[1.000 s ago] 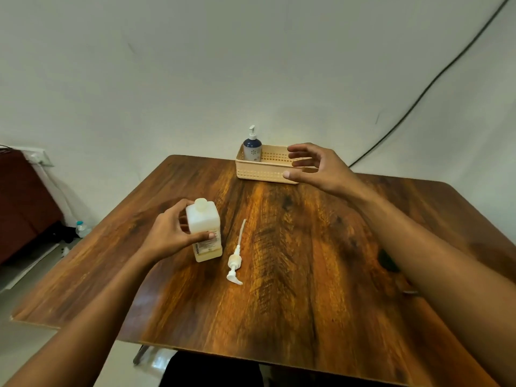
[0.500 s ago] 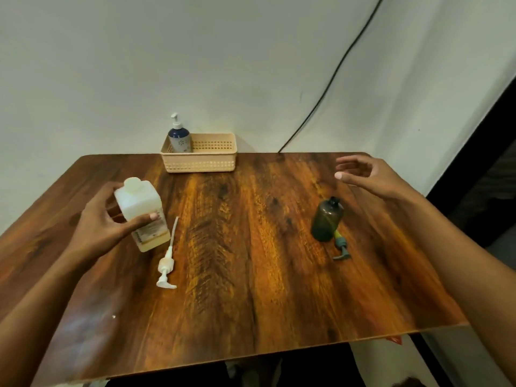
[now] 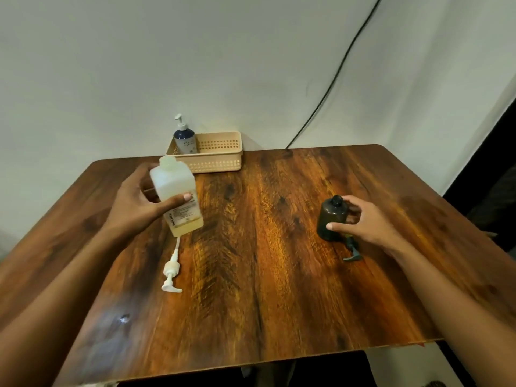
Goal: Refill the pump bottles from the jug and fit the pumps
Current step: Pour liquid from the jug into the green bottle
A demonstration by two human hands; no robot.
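Note:
My left hand [image 3: 139, 202] grips a white translucent bottle [image 3: 178, 191] and holds it tilted above the table; a little yellowish liquid sits at its bottom. Its white pump [image 3: 171, 270] lies flat on the wood just below it. On the right, my right hand [image 3: 363, 222] wraps around a dark brown bottle [image 3: 331, 216] that stands upright with no pump on its neck. A dark pump [image 3: 352, 251] lies on the table right beside that bottle, partly under my hand.
A beige perforated basket [image 3: 220, 160] stands at the table's far edge with a blue pump bottle [image 3: 185, 139] inside its left end. A black cable [image 3: 332, 82] runs down the wall behind. The wooden table [image 3: 265, 275] ends close in front.
My right hand came down and closed around the dark bottle. My left hand lifted the white bottle off the table, up and toward the centre.

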